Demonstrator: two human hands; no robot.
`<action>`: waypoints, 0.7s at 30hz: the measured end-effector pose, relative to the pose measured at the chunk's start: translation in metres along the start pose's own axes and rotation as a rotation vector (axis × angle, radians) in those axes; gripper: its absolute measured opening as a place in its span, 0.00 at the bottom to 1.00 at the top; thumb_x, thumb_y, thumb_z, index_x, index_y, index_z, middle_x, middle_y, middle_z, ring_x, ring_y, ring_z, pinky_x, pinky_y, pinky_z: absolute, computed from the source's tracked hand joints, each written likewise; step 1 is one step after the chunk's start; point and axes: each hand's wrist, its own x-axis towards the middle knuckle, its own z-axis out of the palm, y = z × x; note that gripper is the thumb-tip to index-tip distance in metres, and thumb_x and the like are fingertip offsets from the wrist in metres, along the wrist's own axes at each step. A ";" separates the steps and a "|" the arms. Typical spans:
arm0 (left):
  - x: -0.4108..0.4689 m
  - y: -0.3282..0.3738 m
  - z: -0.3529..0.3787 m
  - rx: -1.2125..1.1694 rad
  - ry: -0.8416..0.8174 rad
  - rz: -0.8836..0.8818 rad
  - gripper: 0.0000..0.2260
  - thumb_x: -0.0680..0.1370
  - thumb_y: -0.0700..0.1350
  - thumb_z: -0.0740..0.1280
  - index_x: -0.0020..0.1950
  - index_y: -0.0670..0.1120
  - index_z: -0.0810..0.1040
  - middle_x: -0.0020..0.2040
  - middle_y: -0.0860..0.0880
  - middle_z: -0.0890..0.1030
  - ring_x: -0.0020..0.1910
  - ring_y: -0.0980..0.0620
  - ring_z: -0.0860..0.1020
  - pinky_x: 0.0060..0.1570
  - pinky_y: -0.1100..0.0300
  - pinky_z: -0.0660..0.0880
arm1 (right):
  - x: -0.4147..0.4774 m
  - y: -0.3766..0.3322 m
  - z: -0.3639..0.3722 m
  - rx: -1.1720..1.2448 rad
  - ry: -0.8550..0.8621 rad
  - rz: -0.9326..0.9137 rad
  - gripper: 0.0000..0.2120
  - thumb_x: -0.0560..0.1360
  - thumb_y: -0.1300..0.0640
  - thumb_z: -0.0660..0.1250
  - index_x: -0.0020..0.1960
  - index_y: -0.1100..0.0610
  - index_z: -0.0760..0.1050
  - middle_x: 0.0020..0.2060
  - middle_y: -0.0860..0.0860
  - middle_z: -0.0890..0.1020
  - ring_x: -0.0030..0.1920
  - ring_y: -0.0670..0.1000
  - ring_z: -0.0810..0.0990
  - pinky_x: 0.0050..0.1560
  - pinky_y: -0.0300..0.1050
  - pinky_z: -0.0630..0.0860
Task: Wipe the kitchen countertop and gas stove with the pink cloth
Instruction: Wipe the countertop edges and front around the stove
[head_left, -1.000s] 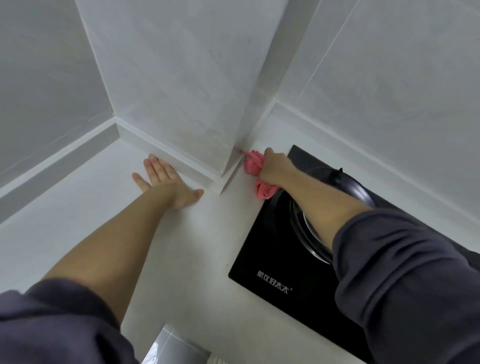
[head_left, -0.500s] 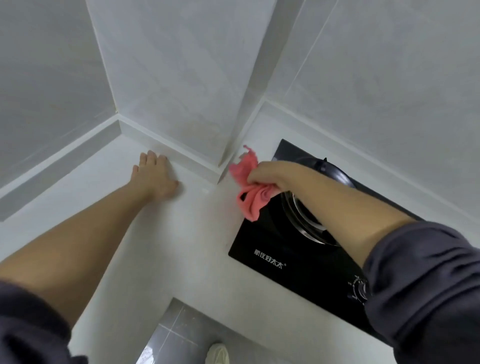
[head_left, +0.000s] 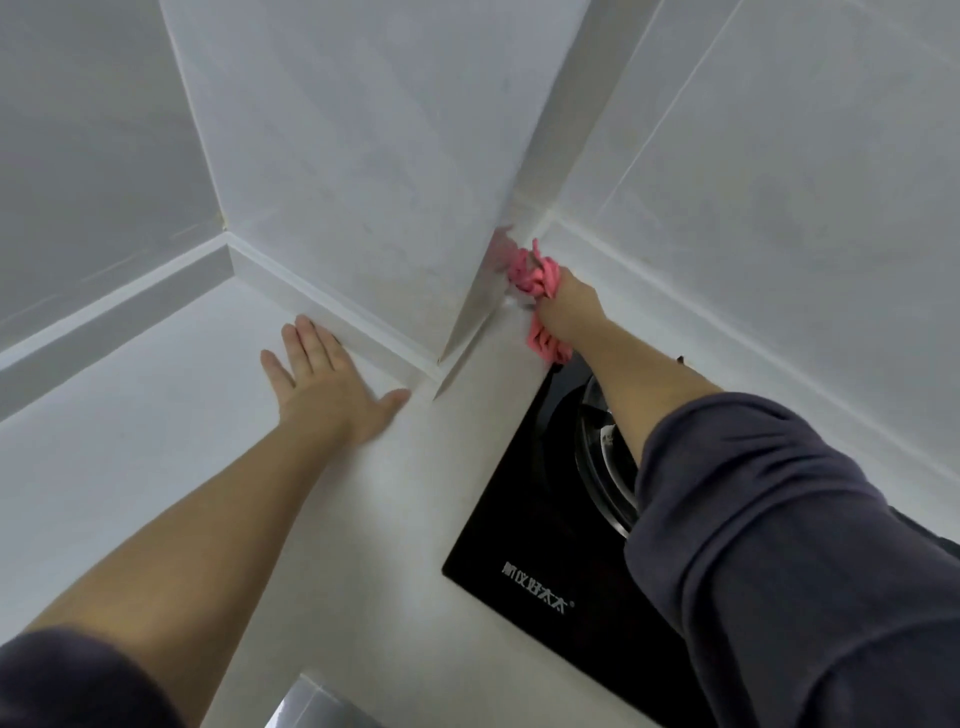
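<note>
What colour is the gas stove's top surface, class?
Glossy black, with white lettering near its front corner; the gas stove shows clearly in the head view.

The one piece of writing I can make out sits on the gas stove (head_left: 511, 525). It is a short line of white Chinese characters (head_left: 535, 593) printed on the black glass top, near the stove's front left corner, and it ends in a small circled registered mark. The last three look like 好太太. The first two are too soft from my view to read.
</note>
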 end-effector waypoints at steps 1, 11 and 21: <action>0.002 0.001 0.000 -0.003 -0.007 -0.003 0.55 0.68 0.78 0.44 0.73 0.36 0.28 0.74 0.37 0.29 0.74 0.39 0.29 0.70 0.37 0.34 | 0.002 0.000 0.008 -0.061 -0.024 -0.026 0.15 0.75 0.62 0.60 0.62 0.60 0.69 0.50 0.57 0.80 0.50 0.60 0.80 0.48 0.49 0.77; 0.000 0.004 -0.018 -0.047 -0.140 0.005 0.52 0.73 0.72 0.54 0.73 0.36 0.28 0.74 0.37 0.28 0.73 0.39 0.29 0.71 0.38 0.34 | -0.045 -0.010 0.027 -0.195 -0.204 -0.040 0.09 0.69 0.69 0.64 0.48 0.63 0.78 0.30 0.52 0.77 0.40 0.55 0.81 0.38 0.42 0.72; -0.046 -0.045 -0.016 -0.069 0.013 0.241 0.34 0.81 0.55 0.55 0.78 0.40 0.44 0.77 0.35 0.39 0.76 0.38 0.38 0.75 0.46 0.41 | -0.176 -0.052 0.054 -0.051 -0.288 -0.148 0.15 0.78 0.61 0.60 0.63 0.55 0.76 0.55 0.54 0.81 0.55 0.55 0.80 0.57 0.45 0.75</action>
